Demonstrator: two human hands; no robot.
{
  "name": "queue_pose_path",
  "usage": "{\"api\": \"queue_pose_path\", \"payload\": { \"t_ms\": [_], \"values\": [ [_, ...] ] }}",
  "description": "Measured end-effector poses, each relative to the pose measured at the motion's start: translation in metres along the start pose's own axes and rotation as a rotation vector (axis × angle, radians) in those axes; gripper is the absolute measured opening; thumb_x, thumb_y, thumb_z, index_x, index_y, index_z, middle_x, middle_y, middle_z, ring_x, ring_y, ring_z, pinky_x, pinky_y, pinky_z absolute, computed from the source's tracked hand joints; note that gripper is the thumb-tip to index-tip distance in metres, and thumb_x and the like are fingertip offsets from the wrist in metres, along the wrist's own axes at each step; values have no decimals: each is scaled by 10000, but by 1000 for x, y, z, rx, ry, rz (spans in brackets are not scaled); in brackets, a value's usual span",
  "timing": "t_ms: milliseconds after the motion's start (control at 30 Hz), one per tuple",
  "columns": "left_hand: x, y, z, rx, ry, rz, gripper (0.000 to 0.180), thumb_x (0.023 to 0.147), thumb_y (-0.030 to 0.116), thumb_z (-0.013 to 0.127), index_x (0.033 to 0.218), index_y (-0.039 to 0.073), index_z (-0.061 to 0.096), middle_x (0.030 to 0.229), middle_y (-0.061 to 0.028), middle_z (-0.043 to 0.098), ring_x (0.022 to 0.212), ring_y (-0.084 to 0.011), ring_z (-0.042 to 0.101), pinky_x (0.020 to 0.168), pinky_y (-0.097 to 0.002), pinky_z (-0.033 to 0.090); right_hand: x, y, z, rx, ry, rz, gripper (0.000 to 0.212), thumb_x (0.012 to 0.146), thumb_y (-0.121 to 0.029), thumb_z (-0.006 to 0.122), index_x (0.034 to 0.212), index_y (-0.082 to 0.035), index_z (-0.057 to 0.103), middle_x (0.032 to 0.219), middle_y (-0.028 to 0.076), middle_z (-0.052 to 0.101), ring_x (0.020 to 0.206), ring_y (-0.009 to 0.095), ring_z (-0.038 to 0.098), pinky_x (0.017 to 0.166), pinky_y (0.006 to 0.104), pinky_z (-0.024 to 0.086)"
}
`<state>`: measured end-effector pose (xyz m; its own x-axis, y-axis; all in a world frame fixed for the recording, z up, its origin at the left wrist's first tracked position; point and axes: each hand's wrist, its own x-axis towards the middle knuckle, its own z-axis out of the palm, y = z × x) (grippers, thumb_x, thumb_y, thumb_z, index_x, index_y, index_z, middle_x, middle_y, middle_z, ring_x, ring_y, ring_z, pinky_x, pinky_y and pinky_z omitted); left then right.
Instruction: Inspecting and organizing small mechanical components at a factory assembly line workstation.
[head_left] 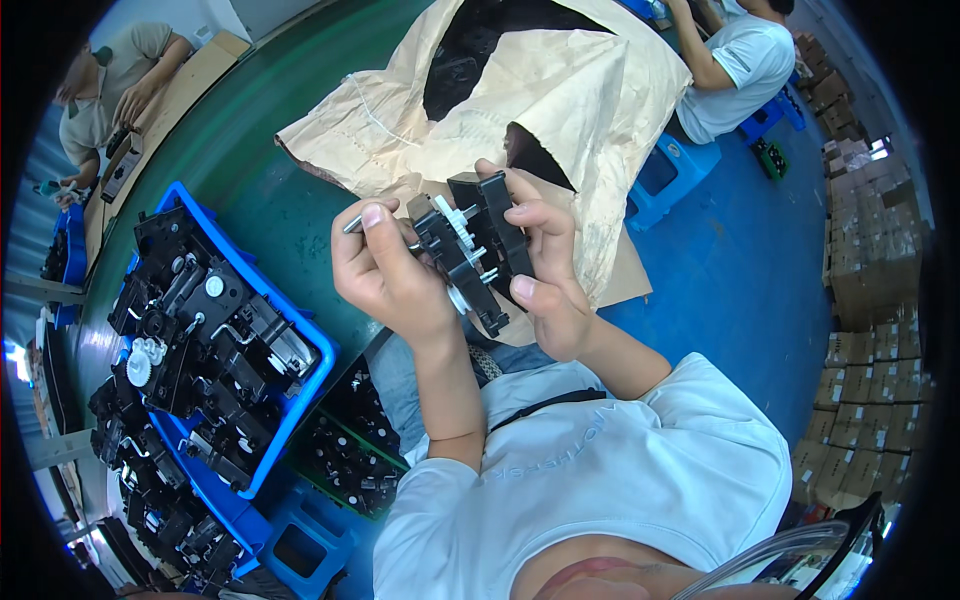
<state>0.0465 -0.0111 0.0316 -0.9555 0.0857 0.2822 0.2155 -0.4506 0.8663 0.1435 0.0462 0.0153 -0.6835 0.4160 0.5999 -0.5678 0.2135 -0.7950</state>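
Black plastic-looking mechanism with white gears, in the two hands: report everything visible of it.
The black plastic-looking mechanism with white gears shows two slab-like sections, with white toothed gears and shiny metal-looking pins between them. It is held tilted, seen partly against crumpled tan paper. The left hand grips the left section, the right hand the right. Whether the sections are joined is unclear.
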Motion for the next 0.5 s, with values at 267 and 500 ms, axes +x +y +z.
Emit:
{"api": "queue_pose_path", "payload": {
  "t_ms": [267,500],
  "values": [
    [-5,5,-1,88,-38,29,190,965,146,522,906,-10,613,666,-25,549,553,-60,418,541,-190,357,1,-5,-5,-102,-21,-3,453,938,-194,385,1365,-61,315,1541,268,176,1380,388,285,1125,486,230],
    [-12,12,3,165,-16,72,171,959,137,524,907,-8,600,726,-41,575,575,-71,437,540,-198,374,1,-5,-8,-114,-62,-99,441,1019,-295,341,1378,-39,327,1523,272,213,1373,391,294,1131,487,229]
  ]
}}
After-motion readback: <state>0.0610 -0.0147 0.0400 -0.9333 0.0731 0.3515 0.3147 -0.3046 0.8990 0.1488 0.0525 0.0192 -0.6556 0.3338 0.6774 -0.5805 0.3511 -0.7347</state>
